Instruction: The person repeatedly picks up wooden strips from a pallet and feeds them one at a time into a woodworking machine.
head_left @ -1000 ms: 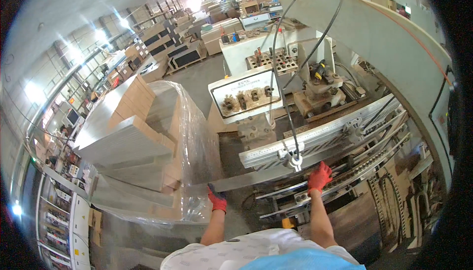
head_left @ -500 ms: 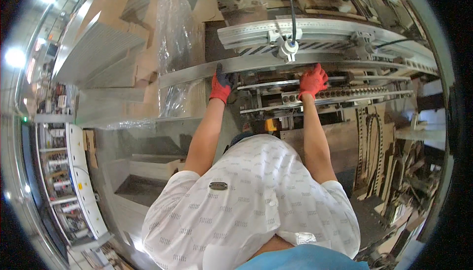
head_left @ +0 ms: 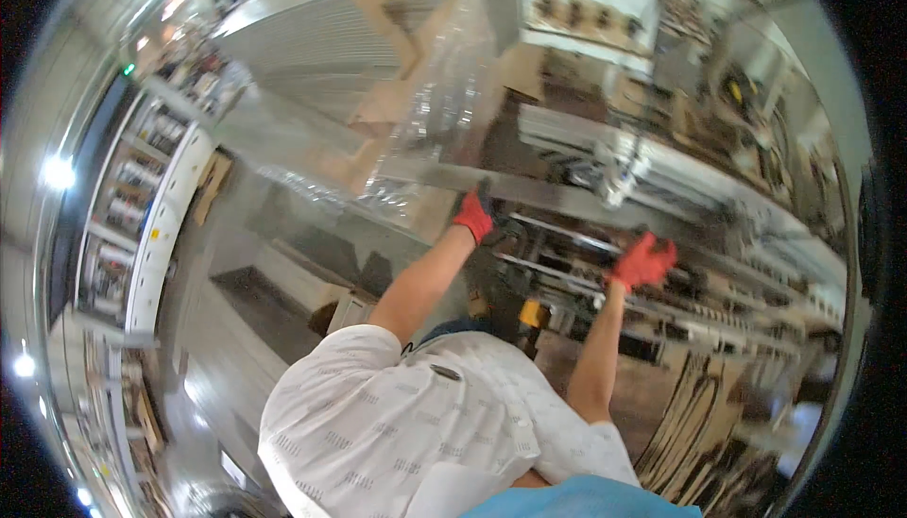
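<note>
A long, flat grey strip (head_left: pixel 548 195) lies across the machine in front of me, its left end near the plastic-wrapped stack. My left hand (head_left: pixel 475 211), in a red glove with dark fingers, grips the near edge of this strip. Just below the strip's edge, farther right, is my right hand (head_left: pixel 645 260) in a red glove. Its fingers look spread and motion-blurred, with nothing visible in them. Beyond the strip runs a pale metal rail (head_left: pixel 567 131) carrying a white fixture (head_left: pixel 624 169). Metal bars and rollers of the machine pass under my right hand.
A tall stack of grey panels (head_left: pixel 312 41) with cardboard and clear plastic wrap (head_left: pixel 453 74) stands at the far left. A white shelving unit (head_left: pixel 156 225) is farther left. A yellow part (head_left: pixel 535 313) sits low on the machine. Strips and boards (head_left: pixel 685 405) lean at the right.
The view has swung, shifting the scene rightward and tilting it. My left hand stays at the strip. My right hand has come off the strip's edge, its fingers spreading.
</note>
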The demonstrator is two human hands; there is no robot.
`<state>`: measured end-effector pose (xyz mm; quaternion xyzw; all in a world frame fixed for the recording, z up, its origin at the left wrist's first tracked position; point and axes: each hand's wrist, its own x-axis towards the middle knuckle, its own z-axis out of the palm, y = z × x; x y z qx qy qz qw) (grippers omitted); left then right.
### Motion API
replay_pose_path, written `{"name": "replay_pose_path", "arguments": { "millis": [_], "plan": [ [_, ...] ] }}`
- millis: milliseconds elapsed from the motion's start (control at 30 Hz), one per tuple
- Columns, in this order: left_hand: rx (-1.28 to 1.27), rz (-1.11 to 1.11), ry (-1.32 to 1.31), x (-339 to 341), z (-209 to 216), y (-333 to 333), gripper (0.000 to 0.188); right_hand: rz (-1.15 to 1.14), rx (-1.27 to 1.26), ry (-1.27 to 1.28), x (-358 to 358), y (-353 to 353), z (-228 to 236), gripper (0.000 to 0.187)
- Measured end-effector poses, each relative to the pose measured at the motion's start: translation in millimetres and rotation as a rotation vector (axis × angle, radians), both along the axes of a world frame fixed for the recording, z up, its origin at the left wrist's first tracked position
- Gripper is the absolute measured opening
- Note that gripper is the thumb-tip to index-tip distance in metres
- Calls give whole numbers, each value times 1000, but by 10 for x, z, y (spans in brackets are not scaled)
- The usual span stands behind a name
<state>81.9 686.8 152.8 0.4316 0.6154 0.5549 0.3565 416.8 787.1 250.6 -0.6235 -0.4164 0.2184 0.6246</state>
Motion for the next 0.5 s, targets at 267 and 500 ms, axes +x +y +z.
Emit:
{"name": "replay_pose_path", "arguments": {
  "millis": [267,500],
  "plan": [
    [49,514,-1121,192,529,-1551,23,202,-75,-59,508,-344,336,68],
    [535,817,-1332,-341,393,-2417,34,983,-1,-124,-431,-1100,147,28]
  ]
}}
